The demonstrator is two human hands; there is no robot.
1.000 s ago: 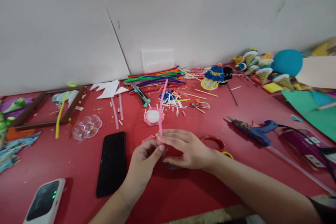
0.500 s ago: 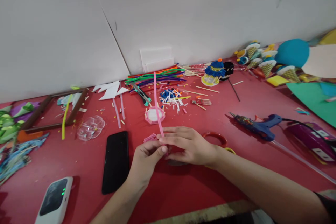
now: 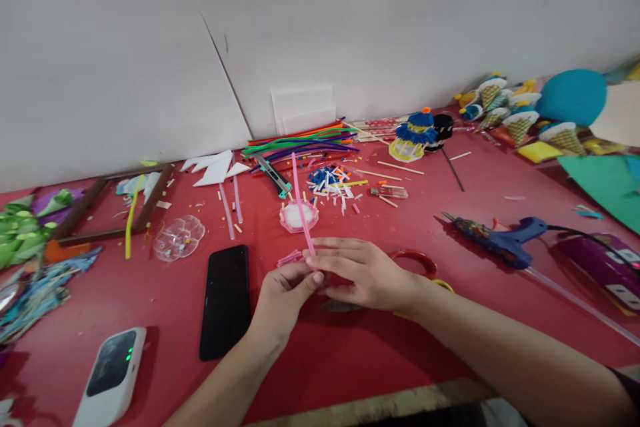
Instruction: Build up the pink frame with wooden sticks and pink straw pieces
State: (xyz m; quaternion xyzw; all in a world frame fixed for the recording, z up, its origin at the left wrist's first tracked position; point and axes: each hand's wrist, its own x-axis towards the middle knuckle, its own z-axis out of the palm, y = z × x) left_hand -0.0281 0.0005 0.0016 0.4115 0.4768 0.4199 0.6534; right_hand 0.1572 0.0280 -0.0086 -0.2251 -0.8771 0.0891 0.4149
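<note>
A long pink pipe cleaner (image 3: 297, 180) stands up from my hands, its lower end between my fingertips. My left hand (image 3: 285, 297) pinches it between thumb and forefinger. My right hand (image 3: 363, 273) meets the left from the other side, its fingers bent around the same end; the exact contact is partly hidden. Just beyond, behind the pipe cleaner, sits a small pink-rimmed piece with a white base and short sticks (image 3: 287, 219). Short pink cut pieces (image 3: 289, 257) lie by my left fingers. Scissors with a red and yellow handle (image 3: 417, 257) lie partly under my right hand.
A blue glue gun (image 3: 505, 243) lies at right, its cord running to a purple power strip (image 3: 600, 267). A black phone (image 3: 225, 303) and a white device (image 3: 113, 373) are at left. Cut bits (image 3: 333, 183), a utility knife (image 3: 273, 177) and coloured pipe cleaners (image 3: 300, 140) lie farther back.
The view has shifted a little, so the table things appear farther right. The pipe cleaner's top is lower and shows less length above my fingers. Both hands keep their grip.
</note>
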